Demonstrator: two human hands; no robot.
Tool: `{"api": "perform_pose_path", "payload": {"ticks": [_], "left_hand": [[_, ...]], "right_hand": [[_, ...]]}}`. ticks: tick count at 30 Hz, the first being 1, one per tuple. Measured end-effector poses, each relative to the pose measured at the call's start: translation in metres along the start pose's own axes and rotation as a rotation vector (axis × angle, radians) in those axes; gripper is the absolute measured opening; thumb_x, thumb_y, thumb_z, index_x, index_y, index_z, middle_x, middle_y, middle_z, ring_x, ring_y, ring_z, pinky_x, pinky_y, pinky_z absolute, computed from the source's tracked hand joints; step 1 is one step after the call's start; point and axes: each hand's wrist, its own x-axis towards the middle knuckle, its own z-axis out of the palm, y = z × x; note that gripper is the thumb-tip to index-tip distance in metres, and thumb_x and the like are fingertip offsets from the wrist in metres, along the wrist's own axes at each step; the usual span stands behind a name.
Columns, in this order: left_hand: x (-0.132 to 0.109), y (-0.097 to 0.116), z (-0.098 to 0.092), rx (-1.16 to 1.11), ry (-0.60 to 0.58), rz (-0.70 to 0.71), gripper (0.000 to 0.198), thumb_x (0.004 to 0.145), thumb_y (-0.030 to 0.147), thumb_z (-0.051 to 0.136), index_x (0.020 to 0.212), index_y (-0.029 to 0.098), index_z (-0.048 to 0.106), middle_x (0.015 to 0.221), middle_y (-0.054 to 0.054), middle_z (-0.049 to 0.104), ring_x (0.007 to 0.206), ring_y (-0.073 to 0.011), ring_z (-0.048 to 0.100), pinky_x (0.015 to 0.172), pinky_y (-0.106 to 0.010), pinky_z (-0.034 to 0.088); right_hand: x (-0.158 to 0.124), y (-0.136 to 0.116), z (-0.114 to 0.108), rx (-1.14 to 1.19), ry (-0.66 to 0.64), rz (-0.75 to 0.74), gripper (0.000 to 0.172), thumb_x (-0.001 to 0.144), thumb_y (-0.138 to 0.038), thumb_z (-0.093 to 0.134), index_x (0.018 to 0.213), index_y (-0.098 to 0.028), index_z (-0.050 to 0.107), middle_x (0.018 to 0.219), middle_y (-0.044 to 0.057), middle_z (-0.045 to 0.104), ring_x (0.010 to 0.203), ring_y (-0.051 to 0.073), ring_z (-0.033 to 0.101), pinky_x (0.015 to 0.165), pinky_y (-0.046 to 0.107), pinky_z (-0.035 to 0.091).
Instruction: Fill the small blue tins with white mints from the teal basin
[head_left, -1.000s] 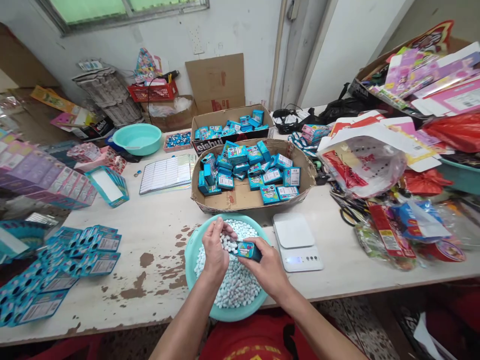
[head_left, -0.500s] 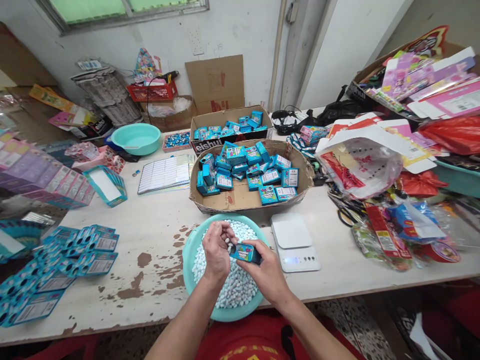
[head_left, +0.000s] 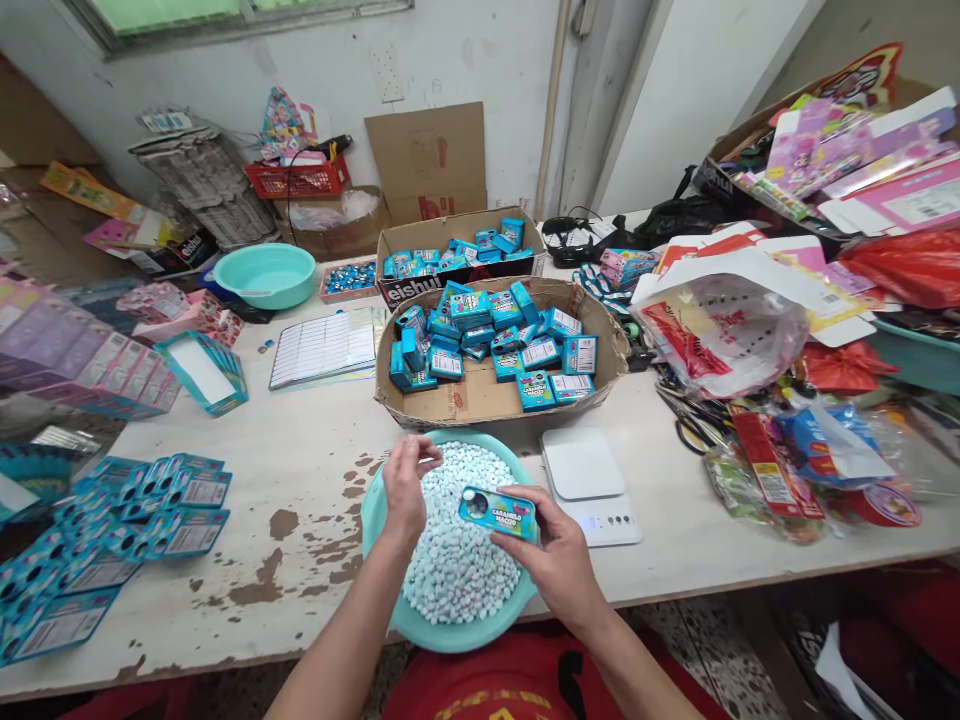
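A teal basin (head_left: 379, 500) full of small white candies (head_left: 457, 550) stands at the table's near edge. Over it my right hand (head_left: 551, 555) grips a small blue candy box (head_left: 499, 511), lying level with its printed face up. My left hand (head_left: 407, 487) hovers above the basin's left side, just left of the box and apart from it. Its fingers are pinched together; what they hold, if anything, I cannot make out.
A white digital scale (head_left: 589, 480) sits right of the basin. Behind it are two cardboard trays (head_left: 487, 395) of blue boxes. Flat blue cartons (head_left: 135, 520) lie at the left, a second teal basin (head_left: 264, 274) and a ruled sheet (head_left: 324, 346) further back, and packaging clutter (head_left: 780, 330) at the right.
My left hand has drawn away from the box's end, up and to the left. My right hand has moved the box slightly right and turned its printed face up.
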Motion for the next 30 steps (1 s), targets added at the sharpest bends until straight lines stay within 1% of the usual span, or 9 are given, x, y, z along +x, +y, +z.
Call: {"api": "perform_pose_path", "payload": {"ticks": [2, 6, 9, 12, 15, 20, 23, 26, 30], "left_hand": [[0.007, -0.031, -0.006, 0.228, -0.057, 0.012, 0.024, 0.07, 0.043, 0.065, 0.071, 0.019, 0.066, 0.077, -0.006, 0.064, 0.08, -0.0212, 0.059, 0.083, -0.037, 0.045], [-0.001, -0.078, -0.004, 0.696, -0.347, 0.191, 0.018, 0.072, 0.03, 0.063, 0.088, 0.022, 0.068, 0.106, -0.009, 0.063, 0.106, -0.0277, 0.052, 0.098, -0.043, 0.034], [-0.013, -0.086, -0.002, 1.049, -0.492, 0.279, 0.023, 0.075, 0.032, 0.059, 0.095, 0.021, 0.066, 0.109, -0.012, 0.059, 0.105, -0.0304, 0.05, 0.092, -0.046, 0.036], [-0.02, -0.085, -0.007, 1.152, -0.521, 0.285, 0.016, 0.076, 0.033, 0.057, 0.085, 0.021, 0.064, 0.093, -0.01, 0.06, 0.095, -0.0281, 0.052, 0.085, -0.042, 0.039], [-0.018, -0.085, -0.016, 0.924, -0.402, 0.189, 0.012, 0.073, 0.032, 0.058, 0.067, 0.021, 0.059, 0.076, -0.005, 0.057, 0.083, -0.0221, 0.054, 0.081, -0.034, 0.039], [-0.011, -0.08, -0.025, 0.561, -0.193, -0.043, 0.031, 0.071, 0.043, 0.058, 0.054, 0.02, 0.047, 0.056, 0.001, 0.045, 0.059, -0.0142, 0.046, 0.061, -0.027, 0.039], [-0.015, -0.056, -0.023, 0.363, -0.128, -0.201, 0.036, 0.075, 0.051, 0.05, 0.06, 0.019, 0.046, 0.054, 0.003, 0.042, 0.044, -0.0095, 0.04, 0.043, -0.023, 0.031], [-0.022, -0.018, -0.015, -0.092, -0.059, -0.389, 0.032, 0.07, 0.047, 0.06, 0.067, 0.018, 0.049, 0.055, 0.005, 0.044, 0.039, -0.0066, 0.038, 0.036, -0.019, 0.021], [-0.029, 0.018, -0.002, -0.432, -0.077, -0.317, 0.024, 0.067, 0.037, 0.063, 0.065, 0.017, 0.05, 0.057, 0.003, 0.048, 0.044, -0.0085, 0.046, 0.04, -0.02, 0.034]], "right_hand": [[0.0, 0.005, -0.004, 0.025, 0.023, 0.03, 0.035, 0.065, -0.031, 0.077, 0.097, -0.023, 0.066, 0.1, 0.005, 0.066, 0.094, 0.024, 0.062, 0.085, 0.037, 0.049], [0.005, 0.016, -0.01, 0.091, 0.098, 0.072, 0.038, 0.064, -0.035, 0.078, 0.097, -0.022, 0.065, 0.095, 0.004, 0.067, 0.088, 0.023, 0.063, 0.081, 0.036, 0.051], [0.006, 0.018, -0.015, 0.084, 0.179, 0.105, 0.039, 0.062, -0.036, 0.079, 0.094, -0.021, 0.063, 0.09, 0.004, 0.068, 0.084, 0.022, 0.063, 0.079, 0.036, 0.052], [0.005, 0.017, -0.018, 0.06, 0.17, 0.123, 0.04, 0.062, -0.038, 0.078, 0.094, -0.02, 0.062, 0.087, 0.004, 0.069, 0.081, 0.022, 0.064, 0.076, 0.035, 0.052], [0.003, 0.015, -0.016, 0.022, 0.163, 0.12, 0.04, 0.063, -0.039, 0.077, 0.094, -0.019, 0.063, 0.085, 0.004, 0.069, 0.079, 0.022, 0.064, 0.073, 0.035, 0.053], [0.0, 0.01, -0.014, -0.144, 0.124, 0.069, 0.034, 0.069, -0.036, 0.073, 0.096, -0.019, 0.062, 0.089, 0.005, 0.068, 0.081, 0.022, 0.063, 0.075, 0.035, 0.051], [0.0, 0.008, -0.011, -0.27, 0.062, -0.006, 0.029, 0.073, -0.032, 0.069, 0.098, -0.02, 0.062, 0.094, 0.006, 0.066, 0.086, 0.023, 0.062, 0.077, 0.034, 0.05], [0.0, 0.007, -0.001, -0.359, 0.019, -0.09, 0.026, 0.074, -0.028, 0.067, 0.099, -0.021, 0.061, 0.096, 0.006, 0.064, 0.09, 0.023, 0.061, 0.079, 0.035, 0.049], [0.002, 0.008, 0.02, -0.443, -0.046, -0.175, 0.025, 0.075, -0.02, 0.065, 0.099, -0.021, 0.059, 0.097, 0.006, 0.064, 0.093, 0.024, 0.06, 0.081, 0.036, 0.048]]}}
